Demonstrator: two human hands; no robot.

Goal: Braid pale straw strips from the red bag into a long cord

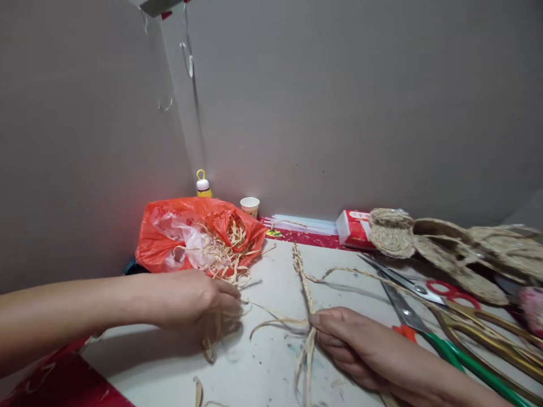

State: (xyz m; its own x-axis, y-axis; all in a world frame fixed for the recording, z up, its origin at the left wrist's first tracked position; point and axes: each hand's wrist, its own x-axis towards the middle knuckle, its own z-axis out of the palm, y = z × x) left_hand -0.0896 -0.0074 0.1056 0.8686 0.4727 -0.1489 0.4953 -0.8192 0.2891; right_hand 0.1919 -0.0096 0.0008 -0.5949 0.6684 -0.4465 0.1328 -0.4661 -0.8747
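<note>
A braided straw cord point(306, 291) runs down the white board point(271, 373), with loose strands fanning out at its lower end. My right hand point(352, 345) pinches the cord between thumb and fingers where the braid turns into loose strands. To the left, my left hand point(203, 302) is curled, its fingers closed on blurred straw strands point(210, 347) that hang beneath them. Just behind that hand lies a red plastic bag point(159, 240), its mouth spilling dry straw point(229, 249). A thinner braided cord point(352, 271) stretches from the braid to the right.
At right lie green-handled scissors point(441, 345), gold-handled scissors point(487, 333) and red-handled scissors point(453, 294). Woven straw sandals point(453, 260) sit behind them, beside a tissue pack point(356, 229). Along the wall stand a paper cup point(250, 206), white sticks point(301, 224) and a yellow-and-white bottle point(203, 186).
</note>
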